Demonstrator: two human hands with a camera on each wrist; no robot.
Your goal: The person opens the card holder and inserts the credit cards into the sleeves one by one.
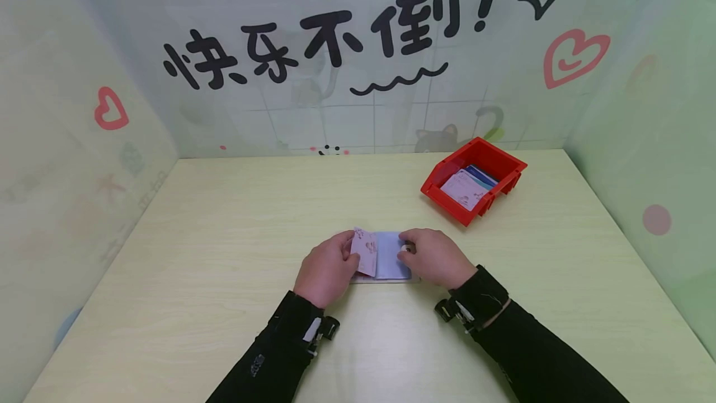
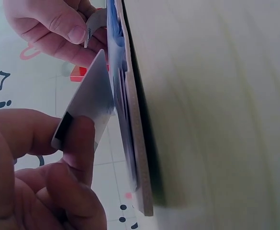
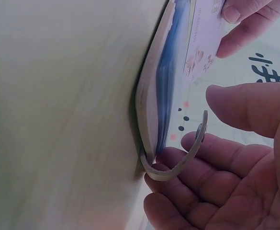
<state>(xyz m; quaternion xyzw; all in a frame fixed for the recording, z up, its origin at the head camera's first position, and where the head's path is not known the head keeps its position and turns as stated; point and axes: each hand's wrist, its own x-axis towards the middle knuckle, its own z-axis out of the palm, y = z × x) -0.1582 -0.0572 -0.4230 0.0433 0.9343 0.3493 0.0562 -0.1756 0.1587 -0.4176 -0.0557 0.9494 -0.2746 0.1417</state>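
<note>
My left hand [image 1: 327,271] pinches a pink card [image 1: 365,252] with a floral print between thumb and fingers. The card stands tilted over the left part of an opened card holder [image 1: 393,261]. Bluish sleeves fill the holder, and a pale cover edge [image 2: 139,158] shows beneath them in the left wrist view. My right hand [image 1: 439,257] is at the holder's right side, its fingers bent around that edge. A curved closing strap [image 3: 175,170] sticks out between those fingers and the thumb, which stands apart from it in the right wrist view.
A red plastic bin [image 1: 447,173] stands turned at an angle toward the back right of the pale wooden table [image 1: 235,222]. Inside it lie a pink card [image 1: 464,188] and blue ones. Printed wall panels [image 1: 313,123] border the table at the back and both sides.
</note>
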